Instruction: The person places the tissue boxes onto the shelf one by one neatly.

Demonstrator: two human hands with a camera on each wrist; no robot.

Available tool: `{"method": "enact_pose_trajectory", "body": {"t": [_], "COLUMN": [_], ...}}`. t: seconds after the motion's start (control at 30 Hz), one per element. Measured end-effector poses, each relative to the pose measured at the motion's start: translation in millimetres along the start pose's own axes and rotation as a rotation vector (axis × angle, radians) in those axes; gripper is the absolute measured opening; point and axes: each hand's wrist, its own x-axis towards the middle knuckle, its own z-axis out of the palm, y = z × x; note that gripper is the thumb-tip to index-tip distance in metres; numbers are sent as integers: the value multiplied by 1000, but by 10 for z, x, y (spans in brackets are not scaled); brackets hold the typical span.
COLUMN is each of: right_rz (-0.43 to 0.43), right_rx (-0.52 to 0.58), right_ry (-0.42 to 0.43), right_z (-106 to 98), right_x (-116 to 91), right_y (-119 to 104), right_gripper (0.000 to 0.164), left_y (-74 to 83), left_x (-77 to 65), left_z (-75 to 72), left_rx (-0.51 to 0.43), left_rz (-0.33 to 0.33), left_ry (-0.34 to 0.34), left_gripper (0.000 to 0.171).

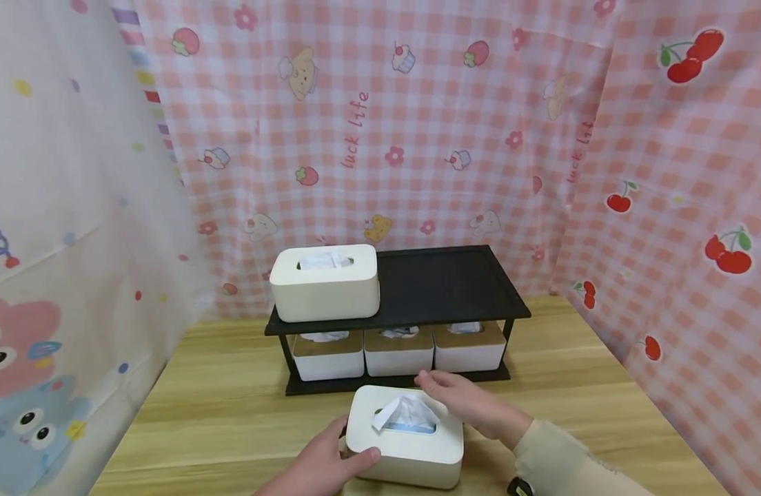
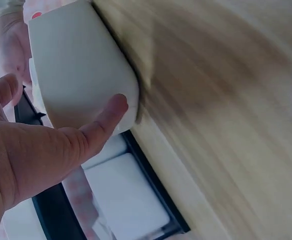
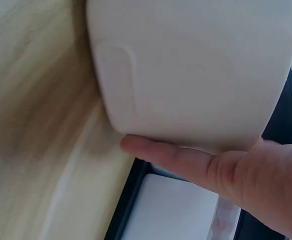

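A cream tissue box [image 1: 405,468] with a white tissue [image 1: 408,412] poking from its oval slot is at the front of the table between both hands. My left hand [image 1: 325,456] holds its left end, thumb on the front side and other fingers at the left side. In the left wrist view, a digit presses against the cream wall [image 2: 81,65]. At the far right corner is my right hand [image 1: 470,403]. One fairly straight finger [image 3: 171,157] lies along the box's back side in the right wrist view; some of its other fingers are hidden.
Behind the box stands a black two-tier rack [image 1: 442,282]. Another cream tissue box [image 1: 325,296] sits on its top left. Below are three white boxes with brown tops: left [image 1: 329,362], middle [image 1: 399,359], right [image 1: 470,355]. Patterned curtains [image 1: 387,138] surround the wooden table [image 1: 219,413].
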Motion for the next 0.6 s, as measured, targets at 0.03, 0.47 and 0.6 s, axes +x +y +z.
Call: {"method": "enact_pose_trajectory", "body": {"t": [0.03,0.47,0.6], "right_rz": [6,97,91], "right_rx": [5,215,243], "right_ry": [14,-158,-266], "right_z": [-1,-231,-289], "right_x": [-8,-419,-484], "right_y": [18,467,521], "right_gripper": [77,85,84], "left_y": [-27,-347,-404], "left_x": [-2,57,44], "left_z": [-5,-37,-7], "left_rx": [-12,-105,-203], "left_rz": [-2,14,41], "left_ry": [-6,1,-24], "left_gripper": [94,95,97]}}
